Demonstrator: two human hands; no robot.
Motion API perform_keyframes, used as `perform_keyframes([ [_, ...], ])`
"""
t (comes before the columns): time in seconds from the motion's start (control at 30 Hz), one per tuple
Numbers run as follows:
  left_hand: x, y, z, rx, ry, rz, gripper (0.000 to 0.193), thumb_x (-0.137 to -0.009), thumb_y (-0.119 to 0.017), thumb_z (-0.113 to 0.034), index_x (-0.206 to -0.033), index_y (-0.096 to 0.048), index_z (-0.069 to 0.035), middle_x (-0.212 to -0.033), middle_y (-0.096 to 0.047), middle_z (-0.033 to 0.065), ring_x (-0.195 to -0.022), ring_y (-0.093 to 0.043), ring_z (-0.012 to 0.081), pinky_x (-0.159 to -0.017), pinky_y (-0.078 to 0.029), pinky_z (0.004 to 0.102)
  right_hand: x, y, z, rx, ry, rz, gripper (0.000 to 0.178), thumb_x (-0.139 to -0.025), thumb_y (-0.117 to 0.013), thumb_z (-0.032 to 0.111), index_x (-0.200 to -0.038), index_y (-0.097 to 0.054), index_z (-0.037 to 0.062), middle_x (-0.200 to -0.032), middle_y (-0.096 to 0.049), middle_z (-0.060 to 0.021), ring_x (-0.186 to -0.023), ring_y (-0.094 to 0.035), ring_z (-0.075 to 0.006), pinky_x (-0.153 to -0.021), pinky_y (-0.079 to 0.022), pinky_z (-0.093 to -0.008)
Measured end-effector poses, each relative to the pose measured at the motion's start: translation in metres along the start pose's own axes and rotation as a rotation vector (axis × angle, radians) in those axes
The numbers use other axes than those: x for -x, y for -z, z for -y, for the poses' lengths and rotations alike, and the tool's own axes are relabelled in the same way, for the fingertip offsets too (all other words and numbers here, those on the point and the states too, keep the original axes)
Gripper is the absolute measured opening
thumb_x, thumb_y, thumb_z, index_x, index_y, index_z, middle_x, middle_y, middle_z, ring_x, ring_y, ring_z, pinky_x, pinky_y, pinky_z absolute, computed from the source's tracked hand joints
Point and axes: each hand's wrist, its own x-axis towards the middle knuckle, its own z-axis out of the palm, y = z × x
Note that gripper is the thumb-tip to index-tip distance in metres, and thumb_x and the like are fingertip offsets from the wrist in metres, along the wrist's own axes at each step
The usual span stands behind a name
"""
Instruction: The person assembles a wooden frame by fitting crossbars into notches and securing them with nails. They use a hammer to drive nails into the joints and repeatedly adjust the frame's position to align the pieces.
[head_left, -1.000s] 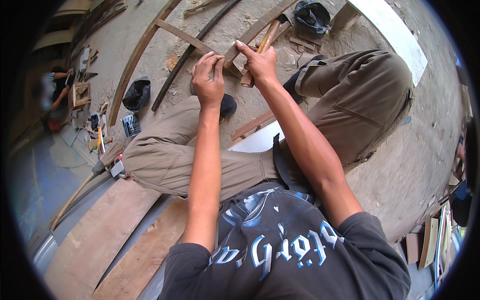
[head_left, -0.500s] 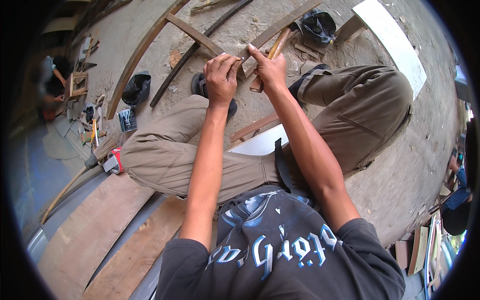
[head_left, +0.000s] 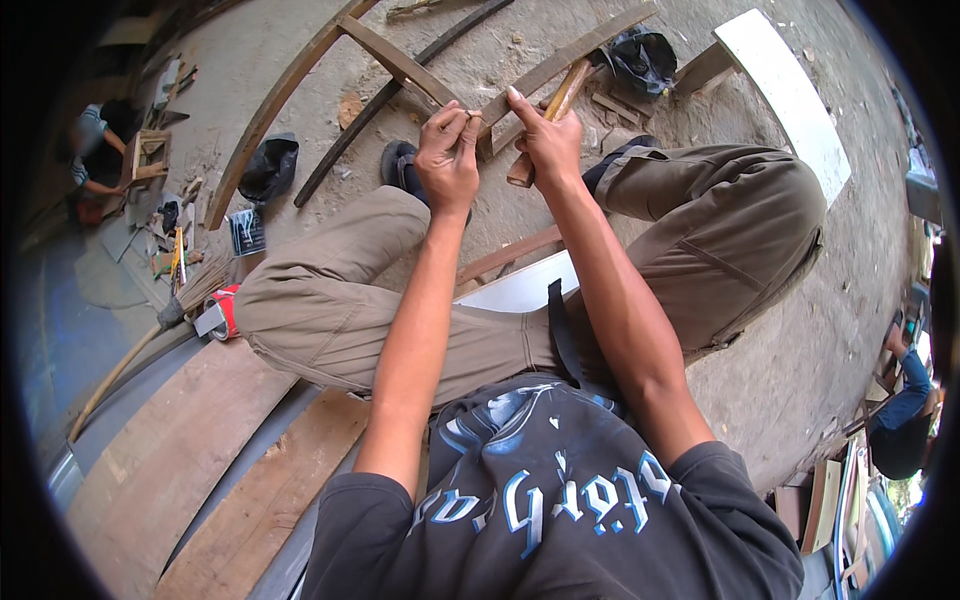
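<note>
My left hand (head_left: 447, 160) is closed in a pinch at a corner of a wooden frame (head_left: 390, 55), with a tiny piece at the fingertips too small to name. Close beside it, my right hand (head_left: 553, 145) is wrapped round the wooden handle of a hammer (head_left: 569, 88), its butt end sticking out below the palm. The hammer's head is mostly hidden near a black plastic bag (head_left: 641, 60). My right thumb rests against the frame's right-hand bar (head_left: 567, 58), which slants up and away. A crosspiece of the frame meets this bar beside my left fingertips.
A dark curved strip (head_left: 350, 140) lies on the ground beside another black bag (head_left: 269, 168) and a can (head_left: 247, 231). A white-topped piece (head_left: 785, 100) stands far right. Planks (head_left: 265, 490) and a broom (head_left: 205, 290) lie at left. Other people are at both sides.
Both hands stay at the frame corner, the right still holding the hammer. The view has shifted slightly, and the person at the far left has moved their arms.
</note>
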Motion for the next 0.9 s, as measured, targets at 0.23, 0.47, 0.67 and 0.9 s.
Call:
perform_keyframes([
  [0.23,0.002,0.001,0.004,-0.016,-0.003,0.026,0.014,-0.093,-0.07,-0.014,-0.103,-0.076,-0.005,-0.109,-0.07,0.0076,-0.113,-0.065,0.0243,-0.093,-0.05,0.0351,0.005,-0.002,0.006,0.03,0.024,-0.028,0.04,-0.082,-0.086,0.028,-0.09,-0.055,0.0034,-0.071,-0.054,0.0,-0.052,-0.05,-0.008,-0.044,-0.043,-0.0244],
  [0.47,-0.001,0.001,0.009,-0.052,-0.112,0.025,0.012,-0.09,-0.073,-0.012,-0.1,-0.077,-0.006,-0.104,-0.071,0.008,-0.11,-0.067,0.0251,-0.093,-0.051,0.0356,-0.007,0.002,-0.008,0.038,0.089,0.016,0.039,-0.098,-0.065,0.038,-0.1,-0.05,0.0018,-0.077,-0.061,-0.0058,-0.05,-0.048,-0.008,-0.042,-0.043,-0.0238],
  [0.67,-0.005,0.004,0.013,-0.097,-0.183,0.004,0.012,-0.085,-0.077,-0.013,-0.095,-0.076,-0.006,-0.097,-0.071,0.0054,-0.104,-0.067,0.0259,-0.09,-0.049,0.0365,0.028,0.041,0.015,0.337,0.085,-0.094,0.029,-0.107,-0.047,0.03,-0.1,-0.049,0.0022,-0.075,-0.058,-0.0041,-0.056,-0.054,-0.0126,-0.047,-0.043,-0.0295],
  [0.9,-0.008,0.012,0.01,-0.162,-0.226,0.048,0.013,-0.085,-0.076,-0.012,-0.097,-0.077,-0.007,-0.097,-0.071,0.0054,-0.106,-0.067,0.0257,-0.09,-0.051,0.036,0.109,0.073,0.096,0.692,0.298,0.344,0.022,-0.102,-0.057,0.02,-0.105,-0.053,-0.0011,-0.064,-0.056,-0.0108,-0.054,-0.056,-0.021,-0.052,-0.043,-0.0343],
])
